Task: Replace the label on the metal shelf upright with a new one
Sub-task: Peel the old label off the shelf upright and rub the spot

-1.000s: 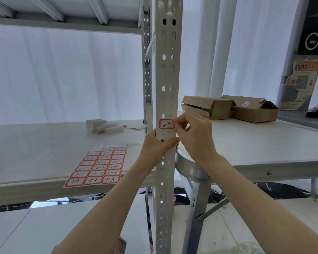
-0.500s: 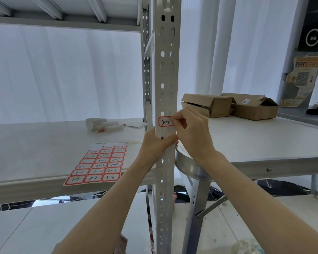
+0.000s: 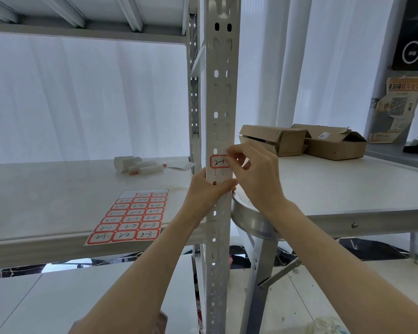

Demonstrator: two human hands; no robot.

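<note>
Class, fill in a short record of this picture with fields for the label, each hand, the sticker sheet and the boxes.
label: red-bordered, stuck on the upright
left hand: grips the upright below the label
right hand: fingertips pinch the label's right edge
sticker sheet: flat on the shelf, top-left stickers missing
boxes: two, cardboard, on the table at right

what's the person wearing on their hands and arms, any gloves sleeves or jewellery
No gloves, rings or watch show on the left hand or right hand. The left arm and right arm are uncovered down to the frame edge, no sleeve in view.
</note>
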